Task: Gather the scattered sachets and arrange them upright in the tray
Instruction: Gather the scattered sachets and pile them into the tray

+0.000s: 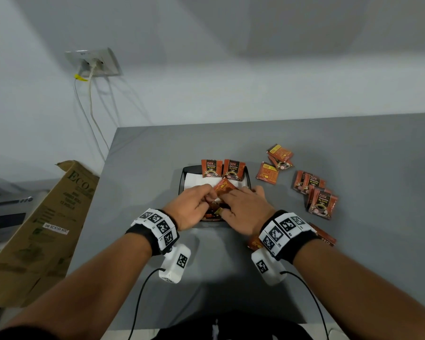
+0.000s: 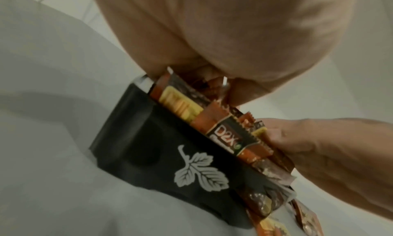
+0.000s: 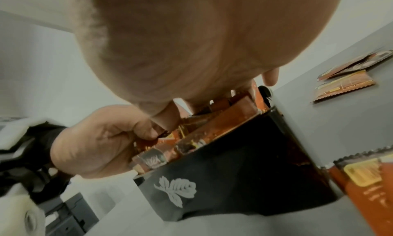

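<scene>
Over the black tray [image 1: 182, 179], both hands meet palms down: left hand [image 1: 190, 208] and right hand [image 1: 245, 209] pinch sachets [image 1: 222, 187]; loose packets [image 1: 320, 202] lie at three o'clock.

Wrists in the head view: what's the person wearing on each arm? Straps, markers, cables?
Both forearms are bare, no sleeves. Each wrist carries a black band topped with white blocks printed with black square fiducial markers. Under each wrist hangs a white camera housing bearing its own marker, and a thin black cable runs back from it toward the body. The right wrist band and right housing match.
</scene>
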`<action>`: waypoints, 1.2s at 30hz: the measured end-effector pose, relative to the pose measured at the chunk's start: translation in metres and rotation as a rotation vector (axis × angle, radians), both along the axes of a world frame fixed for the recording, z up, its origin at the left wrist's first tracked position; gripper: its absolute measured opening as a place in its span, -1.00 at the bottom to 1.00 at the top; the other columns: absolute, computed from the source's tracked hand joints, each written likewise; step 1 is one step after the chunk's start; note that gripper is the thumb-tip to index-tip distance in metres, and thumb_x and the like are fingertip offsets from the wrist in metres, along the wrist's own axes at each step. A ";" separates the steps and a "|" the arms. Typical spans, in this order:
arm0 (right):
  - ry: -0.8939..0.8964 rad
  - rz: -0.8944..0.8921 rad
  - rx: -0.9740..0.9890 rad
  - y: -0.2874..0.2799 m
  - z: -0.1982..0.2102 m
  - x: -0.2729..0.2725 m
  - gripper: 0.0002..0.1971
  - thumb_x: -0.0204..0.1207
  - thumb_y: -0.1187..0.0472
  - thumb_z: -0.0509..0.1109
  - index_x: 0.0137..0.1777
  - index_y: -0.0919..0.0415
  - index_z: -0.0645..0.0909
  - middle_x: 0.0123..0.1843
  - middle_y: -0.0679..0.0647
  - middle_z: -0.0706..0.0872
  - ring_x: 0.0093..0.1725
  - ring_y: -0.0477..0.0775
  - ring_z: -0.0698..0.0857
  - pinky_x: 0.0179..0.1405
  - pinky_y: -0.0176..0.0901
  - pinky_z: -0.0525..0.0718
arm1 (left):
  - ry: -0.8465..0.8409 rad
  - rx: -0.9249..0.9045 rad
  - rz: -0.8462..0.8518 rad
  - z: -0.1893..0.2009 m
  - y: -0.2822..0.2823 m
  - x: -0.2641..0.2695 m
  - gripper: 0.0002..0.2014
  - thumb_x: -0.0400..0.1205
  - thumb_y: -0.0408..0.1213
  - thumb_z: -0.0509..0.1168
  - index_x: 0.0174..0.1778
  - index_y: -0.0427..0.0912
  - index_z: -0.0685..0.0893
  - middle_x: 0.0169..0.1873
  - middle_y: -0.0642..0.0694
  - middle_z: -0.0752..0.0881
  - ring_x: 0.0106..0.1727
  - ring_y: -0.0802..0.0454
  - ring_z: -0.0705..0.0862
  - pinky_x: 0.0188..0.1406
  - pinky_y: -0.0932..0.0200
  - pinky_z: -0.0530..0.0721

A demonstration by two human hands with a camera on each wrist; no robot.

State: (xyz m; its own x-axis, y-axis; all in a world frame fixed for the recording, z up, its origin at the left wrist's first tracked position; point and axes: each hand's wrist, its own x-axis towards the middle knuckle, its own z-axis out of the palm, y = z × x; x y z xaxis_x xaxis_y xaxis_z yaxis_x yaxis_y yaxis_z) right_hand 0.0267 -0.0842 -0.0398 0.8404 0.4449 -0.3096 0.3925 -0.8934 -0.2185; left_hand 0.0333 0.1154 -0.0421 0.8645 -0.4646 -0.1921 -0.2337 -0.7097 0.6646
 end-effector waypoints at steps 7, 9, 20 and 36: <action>-0.024 -0.028 0.084 -0.002 0.003 -0.003 -0.40 0.63 -0.29 0.00 0.60 -0.08 0.34 0.48 -0.05 0.54 0.43 0.12 0.44 0.42 0.27 0.26 | -0.034 0.094 -0.003 0.008 0.004 -0.001 -0.66 0.52 -0.14 0.19 0.17 -0.11 0.63 0.02 0.02 0.65 -0.04 0.06 0.57 -0.06 0.18 0.46; -0.046 -0.094 0.155 -0.003 0.009 0.003 -0.53 0.67 -0.19 0.01 0.47 -0.08 0.48 0.34 -0.07 0.62 0.36 0.09 0.49 0.37 0.22 0.28 | -0.049 0.139 -0.003 0.010 0.006 0.000 -0.66 0.50 -0.09 0.24 0.18 -0.06 0.61 -0.02 0.06 0.63 -0.08 0.06 0.58 -0.10 0.16 0.50; -0.087 -0.247 0.263 -0.014 0.011 0.033 -0.73 0.63 0.08 0.22 0.19 0.03 0.69 0.11 -0.02 0.78 0.15 0.08 0.66 0.42 0.17 0.37 | -0.093 0.095 0.059 0.012 0.008 0.004 -0.66 0.51 0.09 0.14 0.08 0.03 0.62 -0.02 0.07 0.64 -0.04 0.06 0.61 -0.05 0.13 0.57; -0.070 -0.899 0.093 -0.183 -0.018 0.008 -0.43 0.37 -0.06 0.60 0.29 0.22 0.57 0.21 0.23 0.67 0.21 0.31 0.66 0.20 0.06 0.64 | -0.232 0.515 -0.425 0.045 -0.168 -0.022 -0.92 0.59 -0.26 0.35 -0.02 -0.12 0.65 -0.07 -0.08 0.71 0.05 -0.13 0.71 -0.01 0.02 0.60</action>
State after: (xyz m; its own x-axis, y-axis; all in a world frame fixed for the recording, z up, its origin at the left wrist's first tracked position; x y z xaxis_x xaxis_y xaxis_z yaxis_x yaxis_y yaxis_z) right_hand 0.0350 -0.2674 -0.0581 0.8984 -0.3674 -0.2407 -0.4295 -0.8494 -0.3067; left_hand 0.0112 -0.0530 0.0026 0.6736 -0.6708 -0.3104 -0.6555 -0.7362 0.1685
